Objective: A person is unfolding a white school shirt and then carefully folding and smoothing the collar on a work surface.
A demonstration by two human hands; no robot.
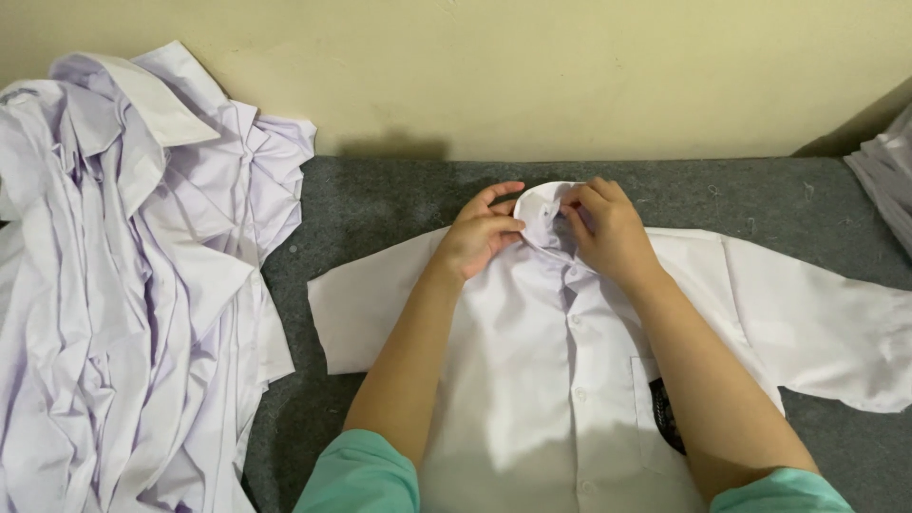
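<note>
Your white shirt (560,380) lies front-up, spread flat on the grey mat (380,199) so its collar (543,214) sits at 12 o'clock. Your left hand (480,233) and right hand (608,233) each pinch that collar, steadying it. Crumpled shirts (123,285) wait at 9 o'clock.

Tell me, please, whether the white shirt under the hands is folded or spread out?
Spread out: the white shirt lies flat, front up and buttoned, sleeves out to both sides, while the left hand and right hand hold its collar.
</note>
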